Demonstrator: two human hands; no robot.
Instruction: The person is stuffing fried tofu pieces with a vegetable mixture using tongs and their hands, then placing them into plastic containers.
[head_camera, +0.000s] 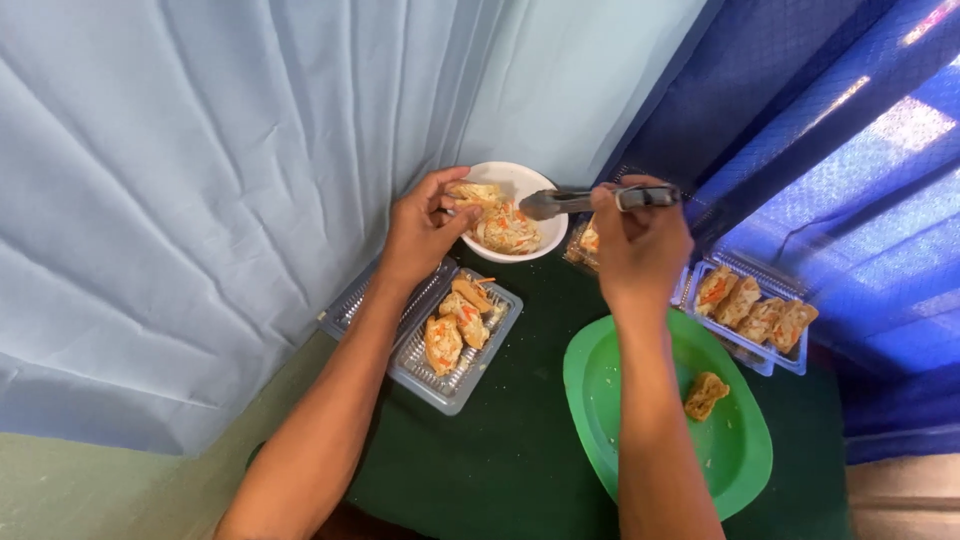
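Near the bench's front edge a green plate (600, 385) carried one fried piece (706, 394). Mid-bench, an open clear tray (440, 385) waited. Farther back, the left hand (420, 230) pinched a stuffed piece (474, 192) over the white bowl (520, 180), while the right hand (640, 245) clasped tongs (560, 202), reaching in.

Materials and finishes

Tongs (570, 202): dull grey metal. Bowl (530, 185): smooth glossy white. Plate (640, 400): smooth green plastic. Ribbed containers (455, 385): clear glossy plastic. Curtain (200, 200): matt cloth.
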